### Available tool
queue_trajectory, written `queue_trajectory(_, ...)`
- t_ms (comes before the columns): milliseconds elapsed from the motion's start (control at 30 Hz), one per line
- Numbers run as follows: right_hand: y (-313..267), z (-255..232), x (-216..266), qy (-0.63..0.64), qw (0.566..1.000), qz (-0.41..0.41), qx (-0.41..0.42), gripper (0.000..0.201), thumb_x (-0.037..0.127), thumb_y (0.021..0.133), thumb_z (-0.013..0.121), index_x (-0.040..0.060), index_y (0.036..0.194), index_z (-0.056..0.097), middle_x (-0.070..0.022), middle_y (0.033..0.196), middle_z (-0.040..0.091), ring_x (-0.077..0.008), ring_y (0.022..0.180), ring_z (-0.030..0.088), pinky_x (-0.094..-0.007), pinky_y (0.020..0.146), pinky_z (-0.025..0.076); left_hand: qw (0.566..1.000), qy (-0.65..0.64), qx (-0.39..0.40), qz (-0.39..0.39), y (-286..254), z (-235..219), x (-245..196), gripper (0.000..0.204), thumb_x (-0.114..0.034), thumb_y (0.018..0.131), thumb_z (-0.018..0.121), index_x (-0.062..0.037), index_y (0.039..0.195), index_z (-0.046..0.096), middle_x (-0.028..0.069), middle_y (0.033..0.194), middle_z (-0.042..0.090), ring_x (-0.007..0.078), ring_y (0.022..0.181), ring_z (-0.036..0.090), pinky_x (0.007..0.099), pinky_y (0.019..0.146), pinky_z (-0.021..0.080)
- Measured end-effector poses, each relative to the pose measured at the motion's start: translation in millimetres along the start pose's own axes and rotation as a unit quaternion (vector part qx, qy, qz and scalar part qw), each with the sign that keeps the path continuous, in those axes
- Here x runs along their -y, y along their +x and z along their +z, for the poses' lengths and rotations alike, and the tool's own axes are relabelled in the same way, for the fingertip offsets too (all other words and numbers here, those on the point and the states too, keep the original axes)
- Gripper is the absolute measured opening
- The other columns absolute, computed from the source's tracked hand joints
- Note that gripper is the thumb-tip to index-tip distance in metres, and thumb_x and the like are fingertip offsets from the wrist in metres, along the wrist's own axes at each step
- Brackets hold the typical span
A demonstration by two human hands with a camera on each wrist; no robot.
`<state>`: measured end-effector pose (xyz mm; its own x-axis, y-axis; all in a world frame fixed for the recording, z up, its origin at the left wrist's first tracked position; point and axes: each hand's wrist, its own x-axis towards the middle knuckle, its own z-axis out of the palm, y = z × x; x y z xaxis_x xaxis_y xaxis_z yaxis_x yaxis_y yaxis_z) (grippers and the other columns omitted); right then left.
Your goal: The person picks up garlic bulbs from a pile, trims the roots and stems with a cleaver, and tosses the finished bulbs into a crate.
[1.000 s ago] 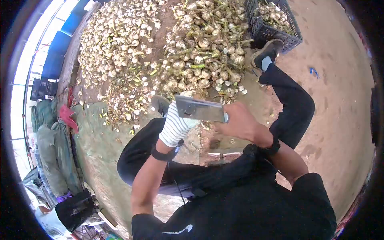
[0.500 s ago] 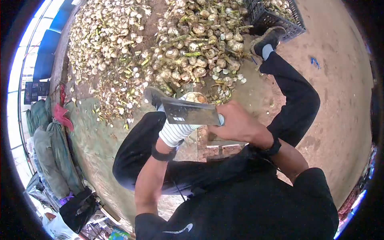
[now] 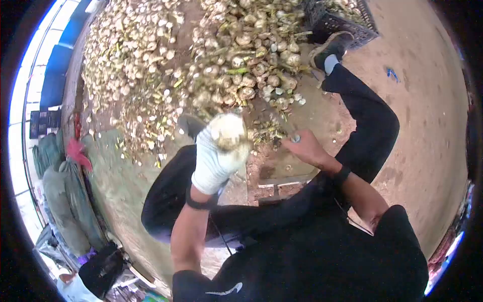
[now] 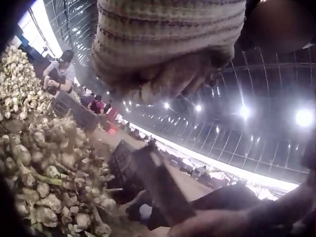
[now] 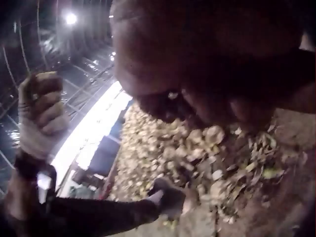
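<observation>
My left hand [image 3: 211, 163], in a white striped knit glove, grips a pale garlic bulb [image 3: 228, 130], its whitish round side facing up. To the right and apart from it, my bare right hand [image 3: 309, 150] is curled round the handle [image 3: 296, 138] of a cleaver. In the head view the blade is turned nearly edge-on and blurred. The left wrist view shows the broad cleaver blade [image 4: 160, 185] rising from the right fist. Across in the right wrist view, the gloved hand [image 5: 44, 118] is raised with its fingers curled round the bulb.
Large heaps of garlic bulbs [image 3: 261, 50] spread on the ground ahead, with stem trimmings [image 3: 146, 126] nearer. A black crate [image 3: 347, 30] of garlic stands by my right shoe [image 3: 329, 50]. Filled sacks [image 3: 65, 201] line the left side. Other people [image 4: 61, 74] sit farther off.
The cleaver, earlier lying flat across above the left hand, has swung away to the right and turned edge-on. The left hand has lifted slightly, leaving the garlic bulb in full view.
</observation>
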<state>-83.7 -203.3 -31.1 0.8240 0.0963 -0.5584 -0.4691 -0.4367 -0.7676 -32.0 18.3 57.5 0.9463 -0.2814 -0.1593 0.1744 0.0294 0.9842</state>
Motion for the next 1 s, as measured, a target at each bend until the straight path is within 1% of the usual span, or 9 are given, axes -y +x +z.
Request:
queue_trajectory(33, -8, 10, -5, 0.042, 0.998, -0.027, -0.045, 0.029, 0.029, 0.079, 0.065, -0.0003, 0.083, 0.063, -0.0046, 0.064, 0.061, -0.0120, 0.055, 0.056, -0.0292, 0.052, 0.043, 0.976, 0.192, -0.015, 0.103, 0, 3, -9, 0.022, -0.010, 0.073, 0.068, -0.0017, 0.092, 0.062, 0.0045, 0.081, 0.065, 0.0159, 0.074, 0.061, 0.0275, 0.075, 0.048)
queue_trajectory(100, -22, 11, 45, 0.090, 0.992, -0.077, -0.034, 0.031, 0.031, 0.081, 0.066, 0.0003, 0.084, 0.061, -0.0030, 0.062, 0.059, -0.0112, 0.052, 0.054, -0.0280, 0.049, 0.041, 0.982, 0.102, -0.043, 0.155, 6, 1, 30, 0.022, -0.010, 0.078, 0.066, -0.0024, 0.098, 0.061, 0.0044, 0.090, 0.064, 0.0150, 0.076, 0.060, 0.0290, 0.070, 0.049)
queue_trajectory(167, -28, 22, 66, 0.147, 0.983, -0.107, -0.026, 0.033, 0.033, 0.082, 0.067, 0.0010, 0.085, 0.059, -0.0015, 0.061, 0.057, -0.0104, 0.050, 0.052, -0.0269, 0.046, 0.039, 0.979, -0.184, -0.089, 0.019, 1, 15, 43, 0.030, -0.012, 0.080, 0.066, -0.0040, 0.107, 0.058, 0.0035, 0.096, 0.063, 0.0118, 0.080, 0.059, 0.0280, 0.070, 0.048)
queue_trajectory(400, -14, 27, 69, 0.392, 0.919, -0.046, -0.009, 0.026, 0.029, 0.086, 0.069, 0.0082, 0.087, 0.052, 0.0044, 0.056, 0.045, -0.0053, 0.045, 0.042, -0.0218, 0.043, 0.035, 0.979, -0.181, -0.090, 0.036, -3, 7, 19, 0.038, -0.017, 0.080, 0.069, -0.0021, 0.112, 0.055, 0.0003, 0.089, 0.058, 0.0088, 0.076, 0.055, 0.0237, 0.070, 0.050)
queue_trajectory(667, -18, 12, 64, 0.398, 0.912, 0.016, -0.099, 0.031, 0.037, 0.086, 0.066, 0.0084, 0.085, 0.052, 0.0048, 0.057, 0.042, -0.0055, 0.046, 0.041, -0.0215, 0.041, 0.033, 0.974, -0.154, -0.147, -0.080, 6, -7, 50, 0.028, -0.011, 0.083, 0.066, -0.0064, 0.109, 0.056, 0.0017, 0.090, 0.061, 0.0101, 0.078, 0.059, 0.0246, 0.063, 0.052)
queue_trajectory(833, -6, 60, 9, 0.250, 0.951, 0.083, 0.164, 0.038, 0.044, 0.084, 0.065, 0.0067, 0.079, 0.058, 0.0004, 0.058, 0.049, -0.0088, 0.050, 0.051, -0.0240, 0.039, 0.035, 0.958, -0.231, -0.123, -0.117, 19, -31, 80, 0.024, -0.018, 0.085, 0.064, -0.0070, 0.105, 0.056, 0.0051, 0.088, 0.062, 0.0152, 0.073, 0.062, 0.0244, 0.055, 0.052)
queue_trajectory(933, -5, 67, -25, 0.129, 0.971, 0.173, 0.098, 0.042, 0.042, 0.081, 0.065, 0.0016, 0.072, 0.061, -0.0022, 0.058, 0.055, -0.0121, 0.053, 0.053, -0.0299, 0.044, 0.040, 0.922, -0.301, -0.213, -0.122, 24, -25, 13, 0.028, -0.026, 0.087, 0.059, -0.0090, 0.109, 0.055, 0.0053, 0.084, 0.062, 0.0166, 0.063, 0.057, 0.0290, 0.054, 0.049)
queue_trajectory(967, -2, 66, -26, 0.128, 0.970, 0.182, 0.095, 0.042, 0.042, 0.081, 0.065, 0.0016, 0.072, 0.061, -0.0022, 0.058, 0.055, -0.0121, 0.053, 0.053, -0.0299, 0.044, 0.040, 0.863, -0.501, -0.007, -0.055, 39, -92, 56, 0.042, -0.023, 0.085, 0.061, -0.0054, 0.122, 0.050, 0.0080, 0.096, 0.060, 0.0180, 0.078, 0.058, 0.0292, 0.067, 0.052)
queue_trajectory(1000, 6, 63, -23, 0.101, 0.980, 0.170, 0.001, 0.042, 0.042, 0.082, 0.063, 0.0010, 0.073, 0.063, -0.0044, 0.059, 0.058, -0.0155, 0.054, 0.057, -0.0323, 0.048, 0.043, 0.932, -0.331, -0.145, 0.021, 36, -64, -21, 0.038, -0.032, 0.092, 0.055, -0.0031, 0.117, 0.051, 0.0014, 0.085, 0.057, 0.0130, 0.074, 0.056, 0.0254, 0.067, 0.049)
